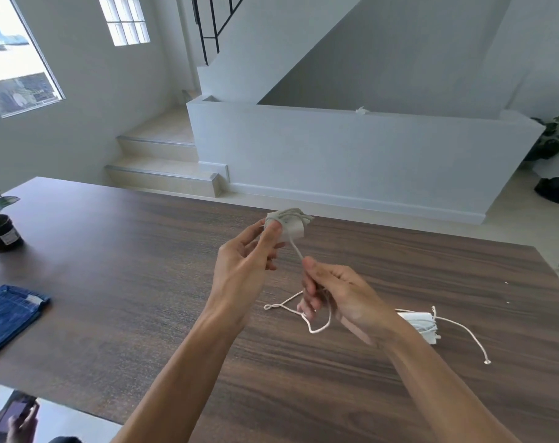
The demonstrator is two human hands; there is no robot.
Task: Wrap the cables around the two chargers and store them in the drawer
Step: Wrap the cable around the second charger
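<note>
My left hand (249, 260) holds a white charger (289, 227) up above the dark wooden table (127, 266), with several turns of white cable wound around it. My right hand (332, 292) pinches the loose stretch of that cable (295, 249) just below the charger. The remaining cable (291, 310) hangs in a loop down to the tabletop under my right hand. A second white charger (423, 324), wrapped in its own cable, lies on the table to the right, partly hidden by my right forearm, and its cable end (473, 342) trails off to the right. No drawer is in view.
Folded blue jeans (8, 314) lie at the table's left edge. A small potted plant (0, 228) stands at the far left. Another person's hand with a phone (19, 420) shows at the bottom left. Steps and a white half wall rise beyond the table.
</note>
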